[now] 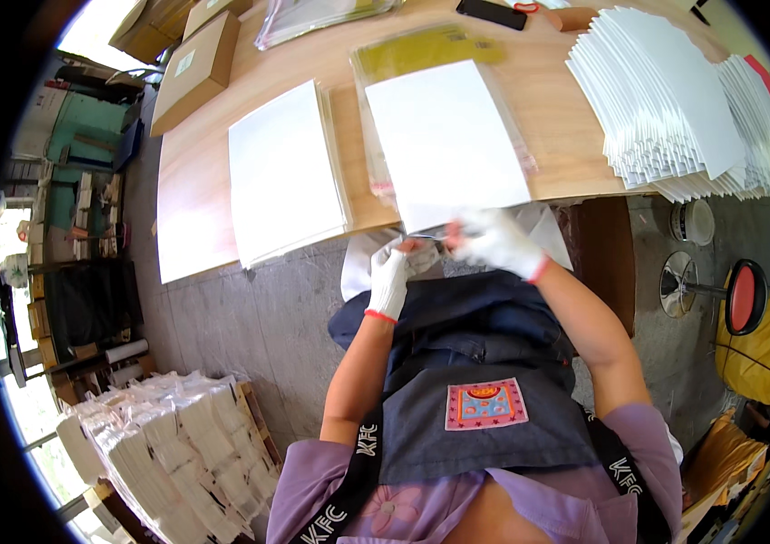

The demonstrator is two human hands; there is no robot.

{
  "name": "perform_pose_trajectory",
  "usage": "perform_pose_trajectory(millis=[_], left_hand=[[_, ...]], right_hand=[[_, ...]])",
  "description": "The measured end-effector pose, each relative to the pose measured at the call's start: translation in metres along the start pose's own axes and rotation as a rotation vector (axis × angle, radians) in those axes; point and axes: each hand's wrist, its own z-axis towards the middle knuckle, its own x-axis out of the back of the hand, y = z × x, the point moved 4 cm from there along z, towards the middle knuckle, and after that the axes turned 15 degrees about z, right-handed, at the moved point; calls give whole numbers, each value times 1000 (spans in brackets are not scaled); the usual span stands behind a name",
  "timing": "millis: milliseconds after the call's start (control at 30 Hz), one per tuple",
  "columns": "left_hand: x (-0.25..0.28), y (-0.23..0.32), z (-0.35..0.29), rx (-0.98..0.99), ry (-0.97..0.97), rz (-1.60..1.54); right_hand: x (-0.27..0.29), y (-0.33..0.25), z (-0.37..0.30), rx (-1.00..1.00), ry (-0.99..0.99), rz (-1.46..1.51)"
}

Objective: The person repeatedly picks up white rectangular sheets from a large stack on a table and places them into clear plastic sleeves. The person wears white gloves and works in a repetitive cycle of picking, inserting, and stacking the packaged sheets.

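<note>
In white gloves with red cuffs and bare fingertips, my two hands meet just off the table's near edge, above my lap. My left hand is closed with its fingertips pinched, at a thin greyish thing too small to make out. My right hand is beside it, its fingers smeared by motion, so its grip does not show. Right above them a white sheet overhangs the table edge slightly. Beneath it lie clear plastic sleeves with a yellow-green part at the far end. Left of it rests a stack of white sheets.
Fanned stacks of white boards fill the table's right side. A black phone and more plastic sleeves lie at the far edge. Cardboard boxes stand far left. Wrapped bundles sit lower left; a red-seated stool is right.
</note>
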Motion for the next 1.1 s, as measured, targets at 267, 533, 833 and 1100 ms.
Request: perform_pose_trajectory(millis=[267,533,833,1100], left_hand=[[23,7,-6,-336,-10,759],[-15,43,-16,-1156,402,1398],[10,19,9,-400,365,479],[-6,45,-12,-205,128,38]], right_hand=[[217,151,-254,-1156,196,-1059],[87,-11,-104,344,495,-1153],[81,-1,-51,155,657,-443],[95,29,-52,59,703,-198]])
